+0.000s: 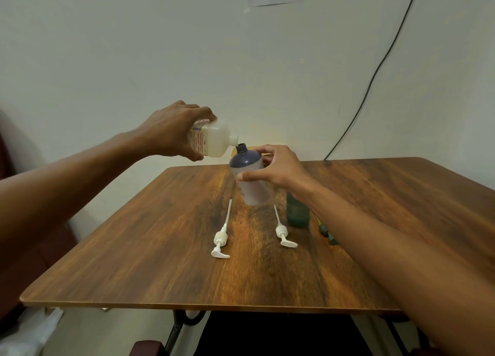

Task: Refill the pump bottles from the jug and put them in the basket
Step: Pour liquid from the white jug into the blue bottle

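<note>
Above the open bottle (245,162), fingers of my left hand (174,130) wrap the tilted jug (217,141) for pouring; my right hand (278,168) clasps the bottle steady.

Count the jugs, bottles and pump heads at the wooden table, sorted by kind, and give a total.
Jugs: 1, the white translucent plastic jug
Bottles with open necks: 2, the dark blue plastic bottle and the green translucent bottle
White plastic pump heads lying loose: 2, the left pump head and the right pump head
Total: 5

Milky white jug (215,140) with red lettering, dark blue-and-white bottle (247,173), white pumps (221,237), green bottle (297,213), brown woodgrain table (160,248)
</note>
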Motion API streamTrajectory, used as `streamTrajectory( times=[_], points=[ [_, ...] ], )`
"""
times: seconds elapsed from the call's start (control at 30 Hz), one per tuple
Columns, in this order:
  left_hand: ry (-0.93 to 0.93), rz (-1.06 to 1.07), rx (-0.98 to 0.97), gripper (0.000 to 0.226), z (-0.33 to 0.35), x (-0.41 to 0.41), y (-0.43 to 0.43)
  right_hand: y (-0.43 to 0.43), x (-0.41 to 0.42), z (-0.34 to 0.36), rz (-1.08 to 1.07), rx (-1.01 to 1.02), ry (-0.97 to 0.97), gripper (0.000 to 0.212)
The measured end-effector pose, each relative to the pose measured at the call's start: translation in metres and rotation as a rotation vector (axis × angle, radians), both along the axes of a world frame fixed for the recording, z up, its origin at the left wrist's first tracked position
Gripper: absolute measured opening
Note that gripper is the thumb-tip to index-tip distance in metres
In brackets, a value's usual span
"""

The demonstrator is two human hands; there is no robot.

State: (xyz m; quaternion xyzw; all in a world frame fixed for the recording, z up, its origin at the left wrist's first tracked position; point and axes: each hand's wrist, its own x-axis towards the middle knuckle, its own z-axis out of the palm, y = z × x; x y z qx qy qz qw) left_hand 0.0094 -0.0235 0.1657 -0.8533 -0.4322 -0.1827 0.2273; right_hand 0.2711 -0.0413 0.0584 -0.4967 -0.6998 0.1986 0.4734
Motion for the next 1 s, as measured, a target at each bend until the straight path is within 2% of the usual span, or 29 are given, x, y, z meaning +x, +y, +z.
streamTrajectory(
  times=[1.0],
  points=[
    [0.012,0.012,-0.005,0.091,0.0011,0.0022,-0.0015,0.0020,0.0028,-0.0011,0.015,-0.001,0.013,0.088]
  ],
)
